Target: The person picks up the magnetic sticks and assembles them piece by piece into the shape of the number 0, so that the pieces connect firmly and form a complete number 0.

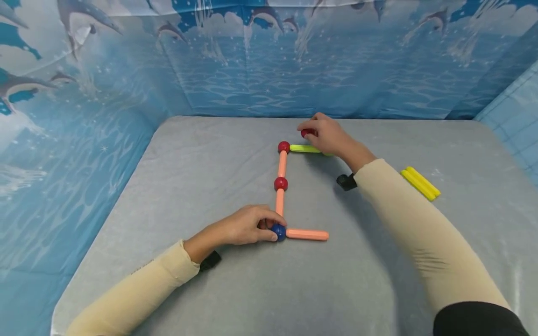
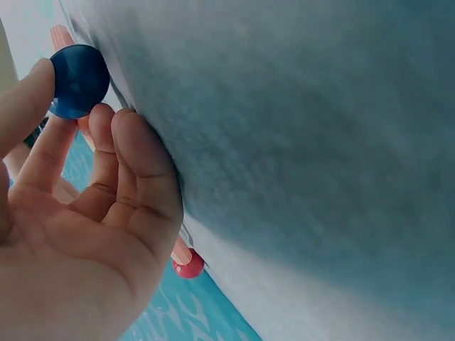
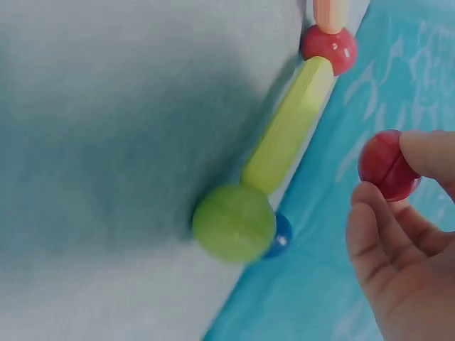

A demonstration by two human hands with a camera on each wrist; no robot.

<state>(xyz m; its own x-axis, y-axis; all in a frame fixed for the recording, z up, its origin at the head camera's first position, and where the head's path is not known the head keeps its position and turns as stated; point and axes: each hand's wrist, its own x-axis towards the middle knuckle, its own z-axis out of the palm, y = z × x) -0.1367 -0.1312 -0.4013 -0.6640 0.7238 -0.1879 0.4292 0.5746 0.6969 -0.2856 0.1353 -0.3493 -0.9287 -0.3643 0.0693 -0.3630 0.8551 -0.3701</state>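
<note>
The red ball [image 3: 382,162] is held up above the far part of the table [image 1: 201,163], where we see the right hand [image 1: 325,135] pinching it between thumb and fingertips, apart from the other pieces. Just below that hand, a lime stick [image 1: 305,148] runs from the corner ball [image 1: 284,147], which is red, to a green ball [image 3: 234,224]; in the right wrist view, we also see part of a second blue ball [image 3: 282,234] behind the green one, though we cannot tell whether the two touch. From the corner ball, the upper orange stick [image 1: 283,163] comes back toward us to the middle ball [image 1: 281,184], also red, and the lower orange stick [image 1: 279,201] continues from there until the left hand [image 1: 250,225] hides its near end. That hand's grip is pinching the blue ball [image 1: 279,232] between thumb and fingers. The side orange stick [image 1: 307,234] touches the blue ball and points to the right. Farther right, beyond the right forearm, we see two yellow sticks [image 1: 420,183] lying side by side. Behind the table hangs a blue curtain [image 1: 269,74] printed with dolphins.
</note>
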